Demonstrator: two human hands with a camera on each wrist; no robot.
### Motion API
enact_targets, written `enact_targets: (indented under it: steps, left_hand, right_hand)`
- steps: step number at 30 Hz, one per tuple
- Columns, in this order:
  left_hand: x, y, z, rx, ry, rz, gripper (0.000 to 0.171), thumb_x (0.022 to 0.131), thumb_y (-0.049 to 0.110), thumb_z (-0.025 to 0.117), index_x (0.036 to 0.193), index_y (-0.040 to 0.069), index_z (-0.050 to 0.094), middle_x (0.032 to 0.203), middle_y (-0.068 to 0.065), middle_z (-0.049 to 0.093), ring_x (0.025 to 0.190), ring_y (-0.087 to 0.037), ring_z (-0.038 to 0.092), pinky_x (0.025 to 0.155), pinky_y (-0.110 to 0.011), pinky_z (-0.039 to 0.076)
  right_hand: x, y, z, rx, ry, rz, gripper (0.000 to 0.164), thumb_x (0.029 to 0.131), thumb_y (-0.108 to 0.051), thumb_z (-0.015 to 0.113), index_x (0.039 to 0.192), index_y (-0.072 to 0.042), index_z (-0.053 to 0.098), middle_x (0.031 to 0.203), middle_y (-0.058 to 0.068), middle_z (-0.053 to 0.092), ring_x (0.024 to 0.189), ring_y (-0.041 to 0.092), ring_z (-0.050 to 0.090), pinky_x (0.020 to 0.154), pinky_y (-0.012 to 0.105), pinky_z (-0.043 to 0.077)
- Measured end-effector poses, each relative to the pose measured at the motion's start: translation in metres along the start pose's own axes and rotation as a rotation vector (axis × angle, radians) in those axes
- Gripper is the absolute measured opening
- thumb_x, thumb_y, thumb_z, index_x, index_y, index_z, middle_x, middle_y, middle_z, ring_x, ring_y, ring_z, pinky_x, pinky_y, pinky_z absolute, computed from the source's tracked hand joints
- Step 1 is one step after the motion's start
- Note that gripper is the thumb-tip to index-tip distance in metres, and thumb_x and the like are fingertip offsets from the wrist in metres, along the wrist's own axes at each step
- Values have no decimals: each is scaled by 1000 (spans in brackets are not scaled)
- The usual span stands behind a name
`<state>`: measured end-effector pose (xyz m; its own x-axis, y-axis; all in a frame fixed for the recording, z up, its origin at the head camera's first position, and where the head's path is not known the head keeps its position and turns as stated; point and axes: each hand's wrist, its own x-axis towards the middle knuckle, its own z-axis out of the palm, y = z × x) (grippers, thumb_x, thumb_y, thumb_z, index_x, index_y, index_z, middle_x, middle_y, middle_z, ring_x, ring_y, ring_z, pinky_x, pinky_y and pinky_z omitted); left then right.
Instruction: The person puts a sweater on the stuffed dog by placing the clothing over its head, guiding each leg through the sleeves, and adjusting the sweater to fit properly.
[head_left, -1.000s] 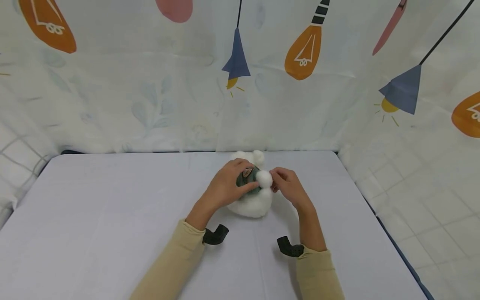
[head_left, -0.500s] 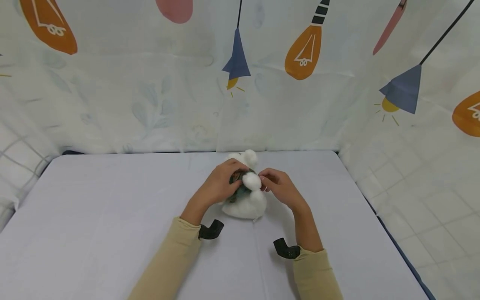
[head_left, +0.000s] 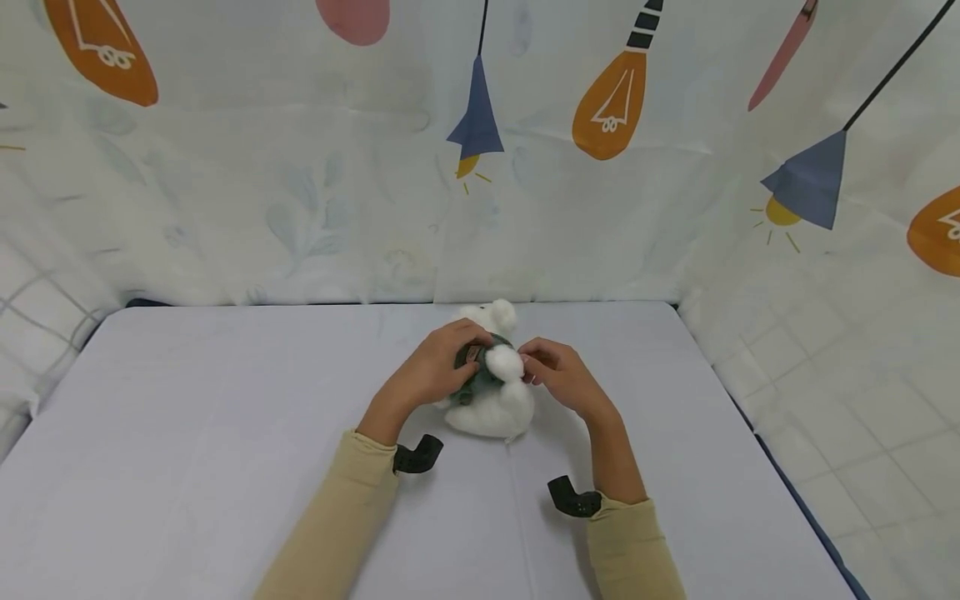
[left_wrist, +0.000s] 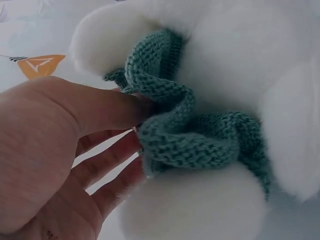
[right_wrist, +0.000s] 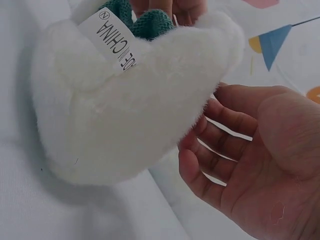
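A white plush bear (head_left: 491, 414) sits on its side to me near the table's far edge. It wears a green knitted sweater (head_left: 483, 385) with a small badge on the front. My left hand (head_left: 431, 367) grips the bunched knit; in the left wrist view, the thumb is pressed into a fold of the sweater (left_wrist: 187, 145). On the other side, my right hand (head_left: 566, 375) holds the tip of the bear's round white arm with curled fingers. The right wrist view shows the right hand (right_wrist: 260, 145) against the fur, its fingertips partly hidden behind the limb.
A white cloth covers the table (head_left: 225, 433). Behind it hangs a pale curtain (head_left: 337, 167) printed with bulbs and lamps, which also runs down both sides. A printed label (right_wrist: 107, 37) sticks out of the bear's fur. Black wrist mounts (head_left: 573, 497) sit at both cuffs.
The bear has shifted left and turned, showing more of its side. Both hands moved left along with it, keeping contact. Over the last half second almost nothing moved.
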<state>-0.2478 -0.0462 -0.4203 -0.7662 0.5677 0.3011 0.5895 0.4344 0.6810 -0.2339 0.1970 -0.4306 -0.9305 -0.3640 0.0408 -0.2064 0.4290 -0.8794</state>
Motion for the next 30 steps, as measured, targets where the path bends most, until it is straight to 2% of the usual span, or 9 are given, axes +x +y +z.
enact_targets:
  steps: [5, 9, 12, 14, 18, 21, 25, 28, 30]
  left_hand:
    - [-1, 1, -2, 18, 20, -29, 28, 85, 3, 71, 111, 10, 63, 111, -4, 63, 101, -20, 58, 88, -36, 50]
    - [-1, 2, -9, 94, 20, -144, 23, 84, 3, 72, 106, 10, 67, 105, -4, 63, 95, -22, 59, 83, -37, 50]
    - [-3, -1, -16, 154, -2, -239, 23, 82, 2, 71, 103, 12, 69, 104, -4, 64, 97, -24, 61, 82, -38, 50]
    - [-6, -1, -23, 164, -34, -264, 23, 83, 2, 68, 105, 12, 69, 107, -4, 64, 99, -26, 60, 81, -39, 50]
    - [-13, 9, -37, 114, -63, -233, 17, 92, 11, 62, 108, 10, 69, 111, -5, 64, 98, -25, 60, 81, -39, 49]
    - [-15, 20, -42, 85, -57, -214, 22, 96, 29, 59, 109, 14, 69, 110, -2, 63, 94, -19, 60, 79, -37, 49]
    - [-11, 28, -33, 124, -113, -203, 41, 89, 48, 65, 117, 18, 65, 112, 0, 59, 90, -16, 58, 78, -35, 49]
    - [-8, 30, -24, 153, -146, -202, 48, 86, 49, 69, 121, 16, 61, 115, -3, 56, 95, -18, 59, 82, -38, 51]
    - [-7, 30, -20, 151, -141, -220, 46, 86, 45, 69, 120, 15, 59, 117, -4, 55, 100, -20, 58, 86, -40, 50]
  right_hand:
    - [2, 3, 1, -41, -7, 0, 13, 98, -15, 57, 106, -9, 65, 91, 9, 66, 83, 21, 62, 75, 37, 53]
    - [3, 6, 3, -99, -31, 1, 9, 94, -16, 63, 102, -13, 67, 93, 5, 67, 84, 18, 62, 75, 32, 52]
    - [3, 7, 5, -126, -68, 5, 9, 92, -13, 64, 100, -14, 67, 97, 3, 67, 88, 17, 62, 77, 32, 51]
    - [3, 7, 7, -138, -89, 12, 10, 93, -12, 64, 101, -14, 67, 99, 3, 67, 90, 17, 61, 78, 33, 51]
    - [1, 8, 7, -161, -88, 22, 12, 91, -13, 65, 103, -16, 67, 104, 2, 66, 96, 17, 62, 82, 34, 51]
    - [1, 10, 6, -177, -72, 12, 14, 90, -13, 67, 103, -18, 67, 109, 0, 65, 99, 18, 62, 84, 35, 52]
    - [1, 12, 5, -217, -70, -6, 19, 90, -8, 66, 108, -14, 67, 115, 5, 65, 100, 23, 64, 85, 39, 53]
    - [1, 13, 7, -280, -88, 27, 24, 91, -6, 64, 115, -9, 66, 118, 9, 66, 101, 26, 65, 86, 41, 53]
    - [2, 15, 9, -319, -98, 49, 26, 91, -5, 62, 117, -7, 66, 119, 11, 66, 101, 27, 65, 86, 40, 53]
